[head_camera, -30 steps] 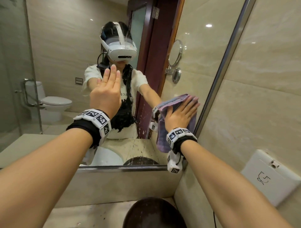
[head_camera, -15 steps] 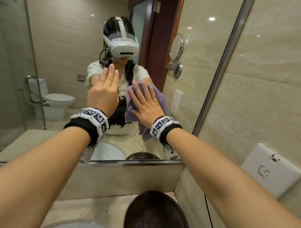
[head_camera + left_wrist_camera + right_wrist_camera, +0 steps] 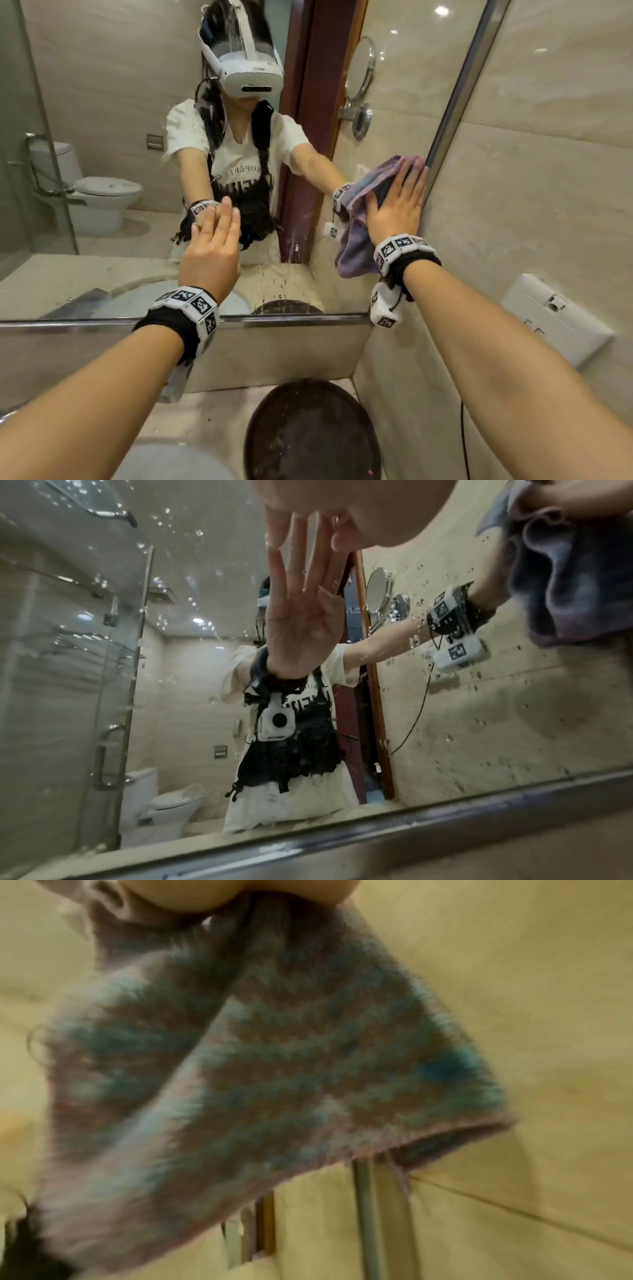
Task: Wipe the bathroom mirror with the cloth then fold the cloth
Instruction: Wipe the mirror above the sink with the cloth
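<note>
The wall mirror fills the upper left of the head view, dotted with water drops. My right hand presses a purple-blue cloth flat against the glass beside the mirror's right metal edge, fingers straight and spread. The cloth hangs in folds under the palm in the right wrist view. My left hand is held up with straight fingers against the glass lower down; its fingertips meet their reflection.
A steel strip runs along the mirror's bottom. Below it are a beige counter, a dark round bowl and a white basin rim. A tiled wall with a white socket cover stands at the right.
My right hand swept the cloth from the mirror's right edge toward the middle, then back to the right edge. My left hand sits lower on the glass than before.
</note>
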The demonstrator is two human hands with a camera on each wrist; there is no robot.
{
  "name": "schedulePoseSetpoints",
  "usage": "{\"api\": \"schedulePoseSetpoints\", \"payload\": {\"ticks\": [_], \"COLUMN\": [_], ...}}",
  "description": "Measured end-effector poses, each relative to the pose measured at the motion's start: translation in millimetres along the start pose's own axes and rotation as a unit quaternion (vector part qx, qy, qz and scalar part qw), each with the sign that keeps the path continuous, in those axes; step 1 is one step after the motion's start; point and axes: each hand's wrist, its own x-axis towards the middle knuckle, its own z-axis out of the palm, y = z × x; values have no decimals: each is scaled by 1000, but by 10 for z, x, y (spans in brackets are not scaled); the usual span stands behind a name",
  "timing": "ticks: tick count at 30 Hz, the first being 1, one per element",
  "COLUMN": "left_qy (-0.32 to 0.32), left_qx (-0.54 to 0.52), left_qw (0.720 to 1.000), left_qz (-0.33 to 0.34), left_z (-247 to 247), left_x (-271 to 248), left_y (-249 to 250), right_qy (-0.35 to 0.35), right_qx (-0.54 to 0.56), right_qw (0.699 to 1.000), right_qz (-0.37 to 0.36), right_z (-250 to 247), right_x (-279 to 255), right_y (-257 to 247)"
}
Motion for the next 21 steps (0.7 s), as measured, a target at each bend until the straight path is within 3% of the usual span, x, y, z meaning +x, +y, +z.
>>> {"api": "schedulePoseSetpoints", "payload": {"ticks": [9,12,17,21], "left_qy": [-45,-61,-74,-51], "left_qx": [-26,-23,-18,-17], "left_qw": [999,998,997,997], "left_qz": [-12,-10,10,-47], "left_z": [-79,-157,-382,-601], "left_x": [13,4,-5,-68], "left_y": [41,35,-78,-293], "right_qy": [-91,-63,9,30], "right_qx": [23,26,19,30], "right_qw": [995,998,996,986], "right_qz": [11,1,-88,-163], "right_z": [412,305,-11,-106], "right_x": [-683,-620,-358,-386], "right_y": [-162,-316,-840,-1350]}}
